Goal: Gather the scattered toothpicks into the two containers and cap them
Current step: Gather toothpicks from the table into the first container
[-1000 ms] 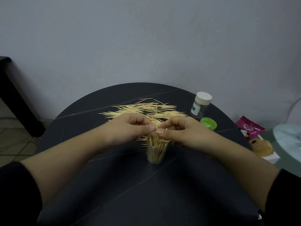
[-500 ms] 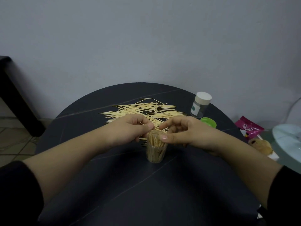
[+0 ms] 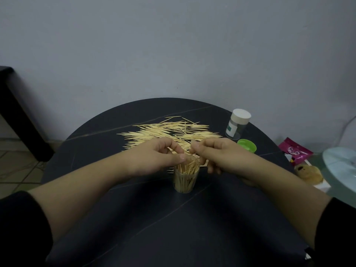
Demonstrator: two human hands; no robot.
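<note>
While toothpicks (image 3: 187, 167) fill the open container (image 3: 185, 183), the jar (image 3: 238, 124) (white-capped) stands apart.

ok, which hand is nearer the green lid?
Right. The right hand is close beside the green lid, on its left; the left hand is farther off, on the far side of the open jar.

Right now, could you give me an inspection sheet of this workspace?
Surface: round dark table, thinly veined.
Job's things: toothpicks strewn across the far side; clear container open, upright, packed full; second container white-capped; green cap lying loose.
Clutter: pink packet and brown lump, right of the table.
Hands: left hand pinches toothpicks at the clear container's mouth; right hand curled beside it, grip unclear.
Cables: thin pale curve at right edge, perhaps a cord; cannot tell.
Surroundings: grey wall, tiled floor, dark furniture left, pale glass top right.
</note>
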